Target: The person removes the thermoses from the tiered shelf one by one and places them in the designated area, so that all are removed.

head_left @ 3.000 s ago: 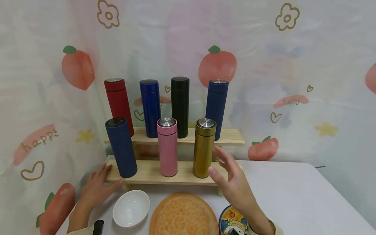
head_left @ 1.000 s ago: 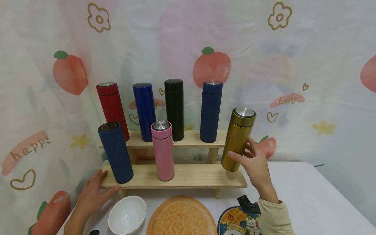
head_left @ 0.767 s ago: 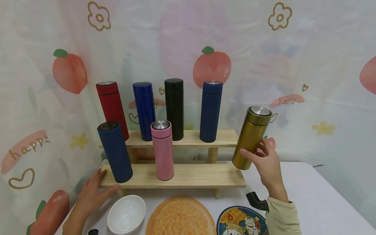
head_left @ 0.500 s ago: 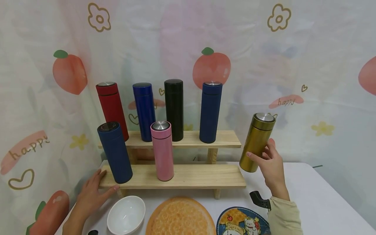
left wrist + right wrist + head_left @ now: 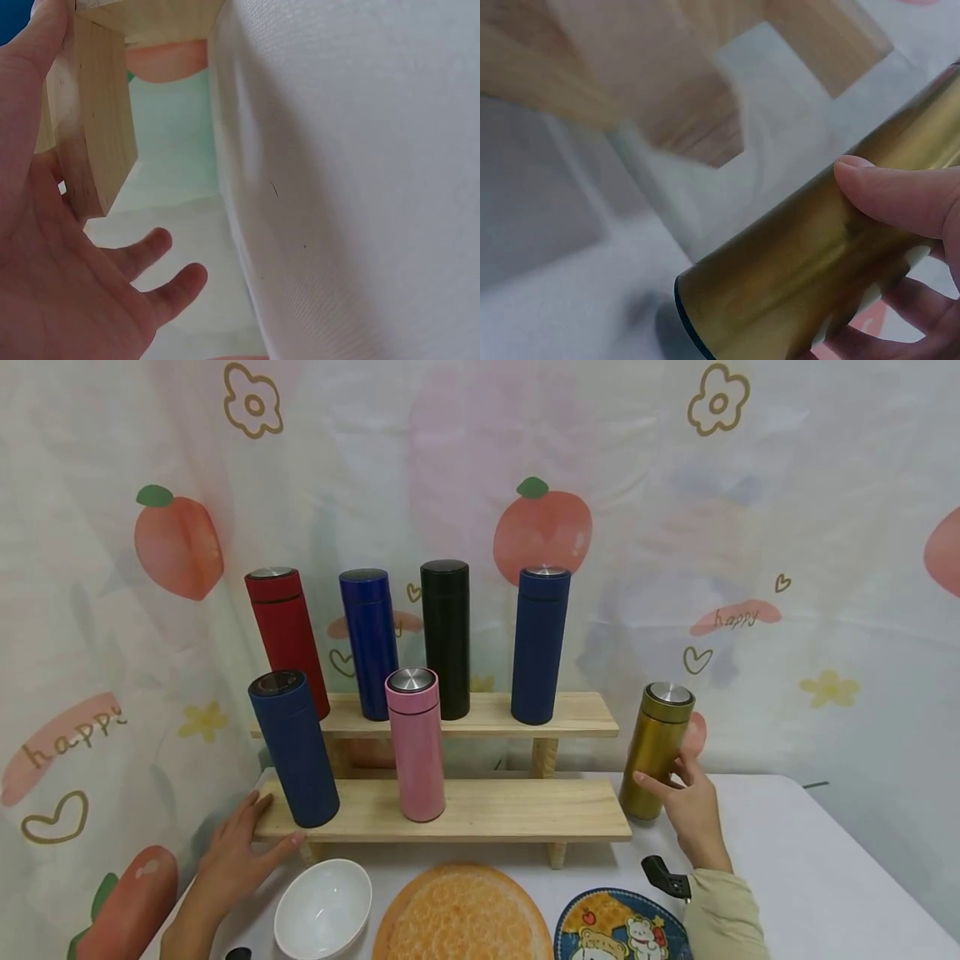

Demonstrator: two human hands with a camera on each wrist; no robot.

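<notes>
My right hand (image 5: pixel 692 806) curls thumb and fingers round the gold flask (image 5: pixel 656 750), which stands upright with its base at the table (image 5: pixel 787 868), just right of the lower shelf (image 5: pixel 487 810). My left hand (image 5: pixel 232 852) rests with fingers spread and relaxed against the left end of that shelf, holding nothing; a navy flask (image 5: pixel 294 747) stands just above it, a white bowl (image 5: pixel 322 908) just to its right, and a pink flask (image 5: pixel 417 743) further right.
</notes>
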